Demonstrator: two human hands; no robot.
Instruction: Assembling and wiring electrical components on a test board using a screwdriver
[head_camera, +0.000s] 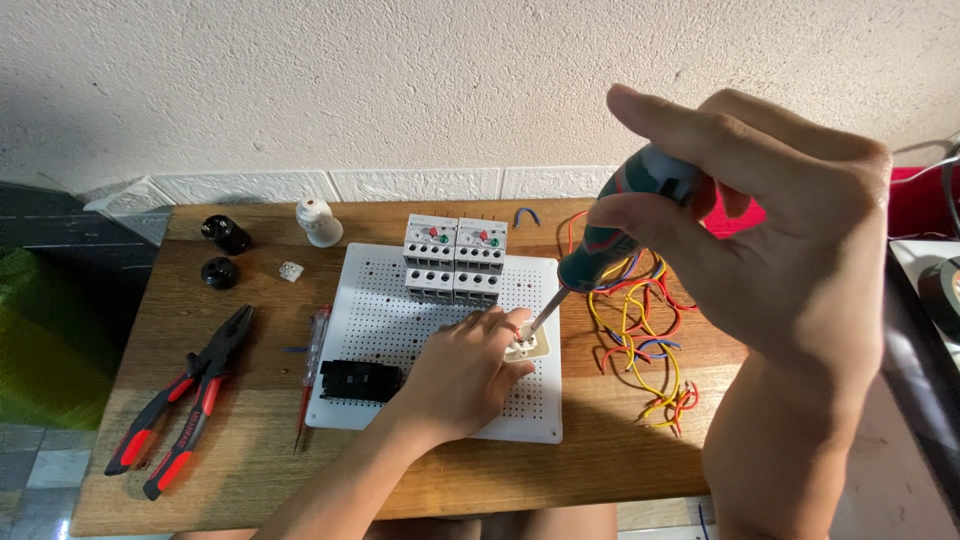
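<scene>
My right hand (770, 230) is shut on a screwdriver (615, 225) with a dark green and red handle. Its metal shaft slants down-left, with the tip on a small cream-white socket part (533, 345). That part lies on a white perforated board (375, 305) on the wooden table (600, 455). My left hand (462, 375) rests on the board and holds the cream part in place with its fingertips. Two grey-white relay units (455, 257) stand at the board's far edge. A black block (360, 379) sits on the board's near left.
Red-handled pliers (185, 400) and a red tester screwdriver (311, 370) lie left of the board. Two black round parts (225, 234), a white lamp holder (318, 221) and a small white piece (290, 271) sit at the back left. Loose red, yellow and blue wires (640, 340) lie to the right.
</scene>
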